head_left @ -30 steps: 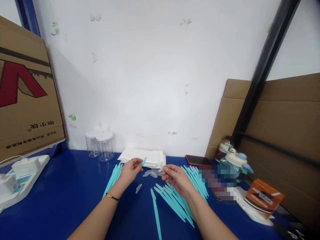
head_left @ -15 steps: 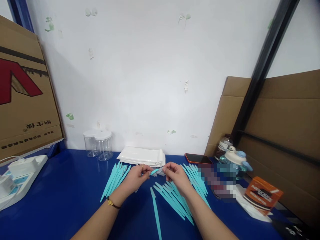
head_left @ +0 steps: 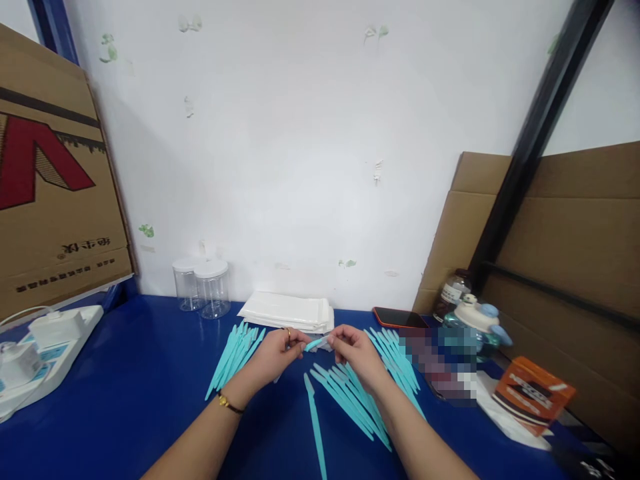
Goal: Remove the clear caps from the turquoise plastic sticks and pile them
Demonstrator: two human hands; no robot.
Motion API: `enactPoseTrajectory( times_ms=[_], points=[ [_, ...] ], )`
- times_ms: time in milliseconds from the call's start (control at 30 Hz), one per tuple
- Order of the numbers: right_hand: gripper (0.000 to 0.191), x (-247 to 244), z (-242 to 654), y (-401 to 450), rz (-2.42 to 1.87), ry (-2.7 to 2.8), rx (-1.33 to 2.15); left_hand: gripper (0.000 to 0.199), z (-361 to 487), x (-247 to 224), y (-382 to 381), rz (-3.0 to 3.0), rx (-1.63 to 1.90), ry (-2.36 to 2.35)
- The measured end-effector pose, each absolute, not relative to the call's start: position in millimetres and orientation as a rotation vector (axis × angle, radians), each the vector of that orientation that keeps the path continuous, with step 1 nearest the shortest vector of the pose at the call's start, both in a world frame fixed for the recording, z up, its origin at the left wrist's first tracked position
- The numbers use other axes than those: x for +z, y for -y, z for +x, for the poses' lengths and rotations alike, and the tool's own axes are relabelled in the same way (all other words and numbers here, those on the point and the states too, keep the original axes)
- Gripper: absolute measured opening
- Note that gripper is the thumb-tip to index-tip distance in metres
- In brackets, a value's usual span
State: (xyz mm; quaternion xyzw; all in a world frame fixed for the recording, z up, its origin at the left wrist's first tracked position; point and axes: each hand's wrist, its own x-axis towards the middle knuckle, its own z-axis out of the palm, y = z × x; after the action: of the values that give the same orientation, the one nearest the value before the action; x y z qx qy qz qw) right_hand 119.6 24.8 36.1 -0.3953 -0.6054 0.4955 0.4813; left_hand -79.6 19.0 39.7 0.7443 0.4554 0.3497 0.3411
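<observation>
My left hand is closed in a pinch on the turquoise handle of an eyebrow razor. At its other end, my right hand pinches the pale tip; whether a clear cover sits over that tip is too small to tell. Below the hands, a single turquoise razor lies lengthwise on the blue table. Beside it, partly under my right forearm, is a fanned group of razors. Another bunch lies left of my left hand, and a third lies beyond my right wrist.
A stack of white packets lies by the wall, with two clear lidded jars to its left. A power strip is at far left. On the right are a phone, a brown bottle, a teal jug and an orange box.
The view has shifted slightly, so everything sits a little further right. Both hands keep their pinch on the razor, which now shows slightly more turquoise between the fingers.
</observation>
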Motion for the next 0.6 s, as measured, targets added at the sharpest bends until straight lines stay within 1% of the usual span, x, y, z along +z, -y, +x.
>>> enactPoseTrajectory(
  times_ms=[267, 367, 467, 533, 600],
  points=[
    [0.026, 30.8, 107.4, -19.1, -0.913, 1.459, 1.295, 0.025, -67.5, 31.2, -18.3, 1.677, 1.053, -1.062],
    [0.025, 32.8, 107.8, -20.2, -0.838, 1.34, 1.38, 0.029, -69.3, 38.7, -16.3, 1.675, 1.06, -1.061],
    [0.023, 38.3, 115.9, -23.1, -0.796, 1.245, 1.447, 0.032, -91.3, 53.6, -17.4, 1.797, 1.061, -1.329],
    [0.02, 41.5, 123.0, -24.0, -0.837, 1.327, 1.459, 0.03, -114.9, 60.9, -20.9, 1.893, 1.042, -1.648],
    [0.017, 42.2, 127.3, -23.3, -0.954, 1.501, 1.464, 0.025, -137.7, 62.6, -25.3, 1.929, 0.936, -1.942]
  ],
)
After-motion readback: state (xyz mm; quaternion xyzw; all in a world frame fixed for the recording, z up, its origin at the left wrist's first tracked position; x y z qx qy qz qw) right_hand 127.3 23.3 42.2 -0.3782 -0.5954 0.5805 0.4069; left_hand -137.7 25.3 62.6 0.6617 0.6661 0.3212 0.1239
